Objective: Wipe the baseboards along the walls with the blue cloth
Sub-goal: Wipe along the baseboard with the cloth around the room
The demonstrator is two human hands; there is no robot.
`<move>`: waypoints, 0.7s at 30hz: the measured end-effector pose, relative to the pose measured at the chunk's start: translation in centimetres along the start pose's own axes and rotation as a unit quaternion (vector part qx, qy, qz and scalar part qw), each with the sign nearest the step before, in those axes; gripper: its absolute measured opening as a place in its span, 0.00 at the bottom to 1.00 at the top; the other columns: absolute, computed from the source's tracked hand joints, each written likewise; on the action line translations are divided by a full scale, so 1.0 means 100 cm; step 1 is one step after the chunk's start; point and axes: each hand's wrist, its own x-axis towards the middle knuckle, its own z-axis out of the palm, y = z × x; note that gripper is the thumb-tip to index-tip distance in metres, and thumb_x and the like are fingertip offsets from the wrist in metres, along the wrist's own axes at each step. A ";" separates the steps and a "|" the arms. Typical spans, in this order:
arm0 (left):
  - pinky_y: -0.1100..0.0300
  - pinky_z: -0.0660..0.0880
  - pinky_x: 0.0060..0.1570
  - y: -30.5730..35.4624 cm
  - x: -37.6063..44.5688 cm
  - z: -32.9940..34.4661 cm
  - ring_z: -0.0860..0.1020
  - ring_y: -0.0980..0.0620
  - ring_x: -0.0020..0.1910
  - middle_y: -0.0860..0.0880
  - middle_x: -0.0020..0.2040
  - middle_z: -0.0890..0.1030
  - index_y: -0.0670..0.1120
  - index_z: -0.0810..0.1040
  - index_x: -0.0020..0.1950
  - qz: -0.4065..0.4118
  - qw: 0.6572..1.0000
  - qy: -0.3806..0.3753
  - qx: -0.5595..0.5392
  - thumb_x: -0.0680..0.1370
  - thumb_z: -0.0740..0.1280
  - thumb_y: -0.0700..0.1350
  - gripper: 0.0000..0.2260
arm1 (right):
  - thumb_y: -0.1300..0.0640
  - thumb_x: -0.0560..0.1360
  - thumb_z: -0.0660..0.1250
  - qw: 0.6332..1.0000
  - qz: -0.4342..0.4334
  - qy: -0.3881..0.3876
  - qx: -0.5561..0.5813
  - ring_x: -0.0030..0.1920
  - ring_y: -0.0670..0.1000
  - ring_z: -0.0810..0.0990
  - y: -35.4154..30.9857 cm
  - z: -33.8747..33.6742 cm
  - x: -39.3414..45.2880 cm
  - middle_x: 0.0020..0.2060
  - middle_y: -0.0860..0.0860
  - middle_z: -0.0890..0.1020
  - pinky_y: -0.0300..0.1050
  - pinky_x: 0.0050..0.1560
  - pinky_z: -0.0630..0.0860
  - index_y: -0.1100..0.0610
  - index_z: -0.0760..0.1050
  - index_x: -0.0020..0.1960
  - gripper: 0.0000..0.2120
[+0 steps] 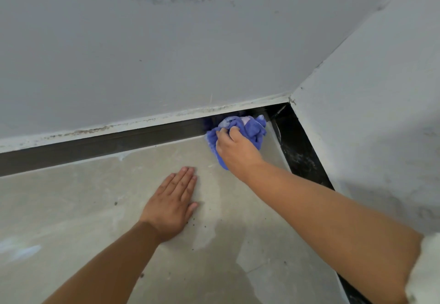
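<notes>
Right hand fingers clamped on bunched blue cloth against dark baseboard near corner at one o'clock, left hand flat on floor, fingers straight together

One head view looks forward and down, close on a floor corner (no second view).

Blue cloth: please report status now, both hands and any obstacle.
Right hand grips blue cloth, pressed on dark baseboard near the corner. Left hand flat on floor. Nothing in the way.
</notes>
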 end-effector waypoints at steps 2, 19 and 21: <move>0.60 0.44 0.71 0.001 0.000 -0.003 0.49 0.49 0.75 0.42 0.65 0.72 0.37 0.65 0.65 -0.001 1.000 -0.024 0.005 0.82 0.38 0.53 0.27 | 0.59 0.81 0.54 0.997 -0.011 -0.043 -0.060 0.67 0.55 0.66 0.004 0.010 0.001 0.64 0.54 0.72 0.44 0.63 0.65 0.60 0.68 0.68 0.17; 0.56 0.48 0.69 0.013 0.038 0.004 0.65 0.44 0.63 0.35 0.59 0.78 0.32 0.76 0.58 0.081 0.996 0.033 0.016 0.82 0.38 0.52 0.34 | 0.51 0.77 0.63 0.949 0.067 -0.290 -0.109 0.73 0.67 0.55 0.032 0.027 -0.011 0.73 0.58 0.63 0.67 0.70 0.45 0.59 0.62 0.74 0.28; 0.56 0.47 0.69 0.015 0.044 0.008 0.65 0.44 0.63 0.35 0.60 0.77 0.31 0.76 0.59 0.095 0.995 0.015 0.009 0.82 0.38 0.52 0.33 | 0.53 0.77 0.62 0.932 0.077 -0.332 -0.120 0.73 0.67 0.53 0.030 0.032 -0.012 0.74 0.58 0.59 0.67 0.70 0.44 0.63 0.54 0.76 0.33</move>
